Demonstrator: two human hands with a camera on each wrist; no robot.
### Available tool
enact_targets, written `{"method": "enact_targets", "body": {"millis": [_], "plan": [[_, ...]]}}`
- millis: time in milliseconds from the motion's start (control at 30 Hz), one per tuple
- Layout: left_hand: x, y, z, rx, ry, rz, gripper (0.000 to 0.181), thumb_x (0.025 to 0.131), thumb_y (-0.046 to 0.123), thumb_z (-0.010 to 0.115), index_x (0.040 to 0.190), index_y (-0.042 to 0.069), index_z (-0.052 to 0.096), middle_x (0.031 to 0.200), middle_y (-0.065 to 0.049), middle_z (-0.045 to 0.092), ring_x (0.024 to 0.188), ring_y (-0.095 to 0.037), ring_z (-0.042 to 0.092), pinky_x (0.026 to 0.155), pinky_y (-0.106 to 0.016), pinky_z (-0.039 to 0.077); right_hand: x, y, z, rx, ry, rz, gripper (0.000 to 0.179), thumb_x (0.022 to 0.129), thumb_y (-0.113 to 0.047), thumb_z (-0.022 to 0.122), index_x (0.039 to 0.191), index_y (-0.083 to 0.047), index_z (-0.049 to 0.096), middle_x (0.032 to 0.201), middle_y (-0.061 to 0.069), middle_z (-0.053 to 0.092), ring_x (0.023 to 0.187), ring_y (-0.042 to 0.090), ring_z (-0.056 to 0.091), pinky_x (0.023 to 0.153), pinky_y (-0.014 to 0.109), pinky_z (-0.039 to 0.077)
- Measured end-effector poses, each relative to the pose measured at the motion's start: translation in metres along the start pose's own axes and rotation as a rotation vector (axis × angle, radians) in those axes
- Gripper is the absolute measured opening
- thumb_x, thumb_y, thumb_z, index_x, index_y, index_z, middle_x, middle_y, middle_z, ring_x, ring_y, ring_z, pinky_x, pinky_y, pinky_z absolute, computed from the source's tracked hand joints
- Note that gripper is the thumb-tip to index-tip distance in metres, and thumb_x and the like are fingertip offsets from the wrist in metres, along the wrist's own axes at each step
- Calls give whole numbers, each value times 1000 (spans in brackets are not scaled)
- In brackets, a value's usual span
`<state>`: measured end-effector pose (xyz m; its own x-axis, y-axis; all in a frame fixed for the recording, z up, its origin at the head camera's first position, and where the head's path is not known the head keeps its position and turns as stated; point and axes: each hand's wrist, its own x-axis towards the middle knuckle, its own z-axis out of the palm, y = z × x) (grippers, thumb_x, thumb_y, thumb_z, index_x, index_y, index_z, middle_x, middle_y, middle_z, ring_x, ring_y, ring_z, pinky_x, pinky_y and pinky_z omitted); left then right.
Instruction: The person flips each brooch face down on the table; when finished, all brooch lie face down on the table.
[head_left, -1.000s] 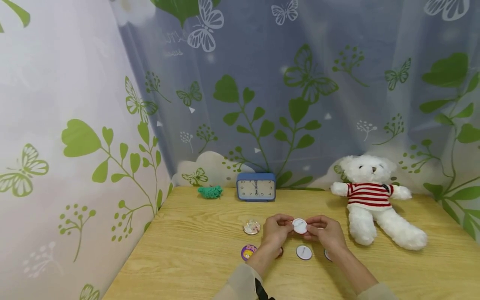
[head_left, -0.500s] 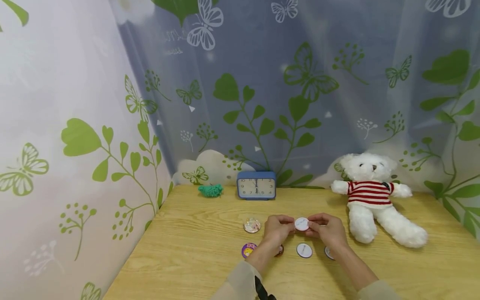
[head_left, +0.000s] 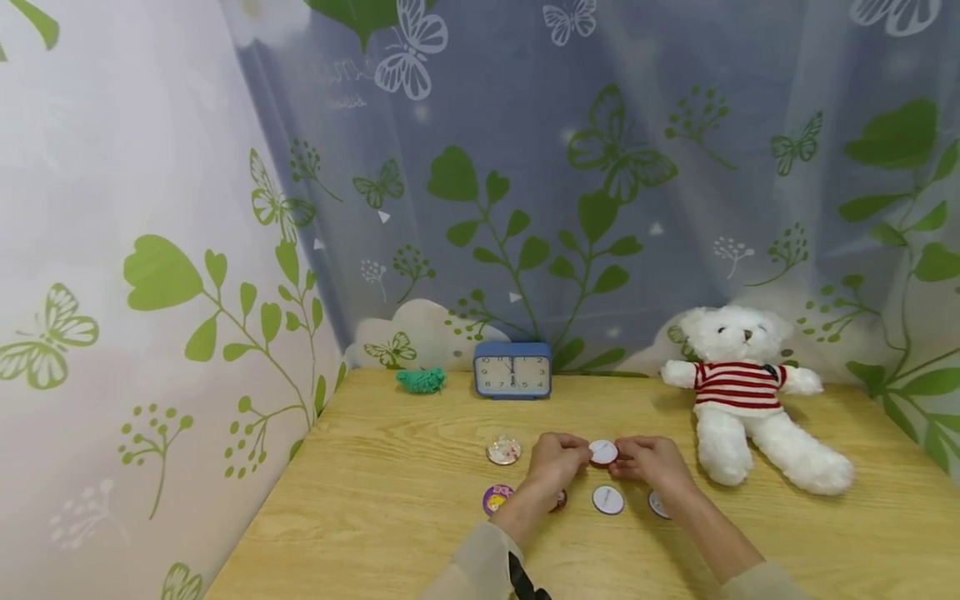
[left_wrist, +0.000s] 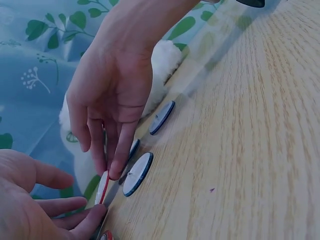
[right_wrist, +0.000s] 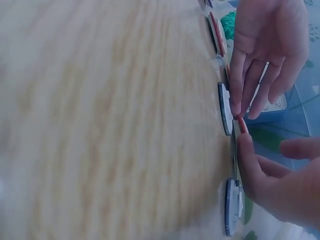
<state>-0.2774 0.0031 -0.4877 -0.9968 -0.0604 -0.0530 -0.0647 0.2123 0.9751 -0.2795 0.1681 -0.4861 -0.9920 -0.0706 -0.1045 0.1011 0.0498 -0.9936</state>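
white-backed and red-rimmed, the round pin badge point(head_left: 603, 452) is held between two hands near the middle of the wooden table point(head_left: 360, 500), pin side up. we see the left hand point(head_left: 557, 460) at its left edge, thumb and forefinger brought in close to pinch the rim, while the right hand point(head_left: 657, 465) pinches the opposite edge in the same way. neither hand spreads wide: the gap at the fingertips is only as much as the thin rim needs, and the remaining fingers bend loosely, as both wrist views show us. the badge is just above or on the tabletop; we cannot tell whether it touches.

nearer the person, we find a white-backed badge with a dark blue rim point(head_left: 608, 500) lying pin side up, just below the held one. another upturned badge point(head_left: 660, 504) is partly hidden by the right wrist, and a dark red badge point(head_left: 562, 500) peeks out beside the left wrist. to the left lie a purple badge with a yellow cartoon figure point(head_left: 497, 500), partly covered by the left forearm, and, above it, a clear glittery badge point(head_left: 503, 451).

along the back of the table we see a blue desk clock point(head_left: 513, 371), with a bumpy green object point(head_left: 421, 381) to its left. a white teddy bear point(head_left: 742, 396) in a red-striped sweater sits to the right, before a curtain point(head_left: 517, 217) printed with leaves and butterflies.
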Motion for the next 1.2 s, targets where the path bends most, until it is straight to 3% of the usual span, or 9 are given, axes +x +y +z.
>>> {"method": "enact_targets", "body": {"millis": [367, 733, 1200], "plan": [[-2, 2, 0, -4, -42, -10, 11, 89, 5, 70, 95, -1, 76, 80, -5, 70, 73, -15, 67, 70, -26, 57, 0, 2, -1, 52, -17, 7, 44, 107, -6, 49, 135, 28, 45, 107, 17, 72, 85, 11, 72, 83, 29, 63], [-2, 5, 0, 12, -39, -12, 12, 90, 9, 71, 96, -1, 76, 81, -8, 70, 73, -15, 64, 62, -18, 46, -4, -2, 1, -80, 10, 21, 41, 106, -7, 46, 131, 25, 53, 122, 33, 66, 91, 15, 72, 85, 31, 62], [-5, 7, -1, 11, -49, 3, 13, 90, 8, 70, 96, -2, 76, 82, -10, 70, 73, -16, 64, 63, -19, 46, -11, -14, 5, -179, 3, 22, 43, 106, -11, 44, 130, 22, 56, 129, 35, 62, 100, 23, 72, 88, 34, 62]]}}
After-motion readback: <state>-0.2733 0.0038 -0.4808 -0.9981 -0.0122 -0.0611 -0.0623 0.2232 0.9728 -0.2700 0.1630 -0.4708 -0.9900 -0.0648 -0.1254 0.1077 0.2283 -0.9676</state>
